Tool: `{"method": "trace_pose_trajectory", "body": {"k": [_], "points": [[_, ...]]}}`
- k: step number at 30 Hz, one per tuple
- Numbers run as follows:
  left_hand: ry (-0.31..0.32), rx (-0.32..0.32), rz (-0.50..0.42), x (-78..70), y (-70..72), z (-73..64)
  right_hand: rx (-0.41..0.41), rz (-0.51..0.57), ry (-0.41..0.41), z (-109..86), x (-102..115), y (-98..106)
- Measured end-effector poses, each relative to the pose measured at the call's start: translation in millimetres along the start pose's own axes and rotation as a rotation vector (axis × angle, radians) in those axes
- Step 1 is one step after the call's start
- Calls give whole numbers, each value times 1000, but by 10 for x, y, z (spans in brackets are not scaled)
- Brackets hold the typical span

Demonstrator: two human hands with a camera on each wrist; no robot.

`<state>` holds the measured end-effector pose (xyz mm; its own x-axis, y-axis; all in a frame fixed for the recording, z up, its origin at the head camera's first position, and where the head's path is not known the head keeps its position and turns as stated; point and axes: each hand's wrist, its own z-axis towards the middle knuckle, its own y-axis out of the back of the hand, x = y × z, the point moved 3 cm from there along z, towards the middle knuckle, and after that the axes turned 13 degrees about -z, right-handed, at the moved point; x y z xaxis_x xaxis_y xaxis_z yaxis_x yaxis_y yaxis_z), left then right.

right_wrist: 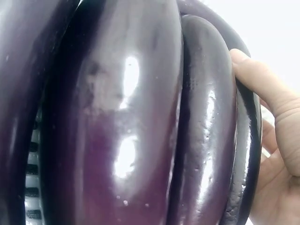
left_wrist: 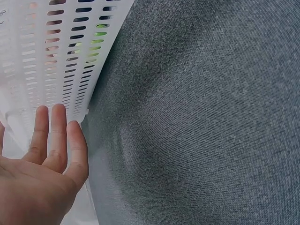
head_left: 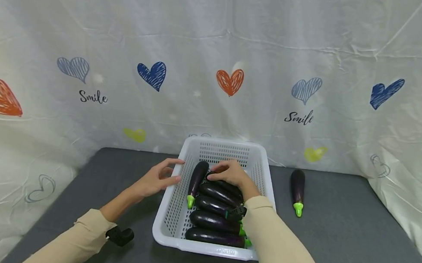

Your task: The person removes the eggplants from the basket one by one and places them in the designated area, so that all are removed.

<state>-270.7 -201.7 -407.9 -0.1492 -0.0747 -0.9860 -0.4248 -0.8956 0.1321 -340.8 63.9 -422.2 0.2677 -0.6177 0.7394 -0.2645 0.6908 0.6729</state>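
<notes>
My right hand (head_left: 232, 175) grasps the far eggplant (head_left: 226, 187) of the crosswise row in the basket (head_left: 178, 243). My left hand (head_left: 156, 181) is released, fingers at the left rim; contact unconfirmed. One lengthwise eggplant (head_left: 197, 181) lies left inside; a loose eggplant (head_left: 297, 189) lies right, on the table (head_left: 338, 250).

"Smile" twice on white backdrop (head_left: 192, 107); "70x10", last digit unclear, on front rim of white basket (head_left: 172, 242).

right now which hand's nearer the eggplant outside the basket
Right. The right hand is in the basket, left of that eggplant; the left hand is farther, at the basket's left side.
</notes>
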Motion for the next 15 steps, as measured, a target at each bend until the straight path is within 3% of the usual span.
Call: {"method": "trace_pose_trajectory", "body": {"k": [8,15], "points": [[5,-2,3,2,4,-8,7,61,-39,10,34,-4],[9,3,5,-10,-7,-7,13,19,-45,19,65,57]]}}
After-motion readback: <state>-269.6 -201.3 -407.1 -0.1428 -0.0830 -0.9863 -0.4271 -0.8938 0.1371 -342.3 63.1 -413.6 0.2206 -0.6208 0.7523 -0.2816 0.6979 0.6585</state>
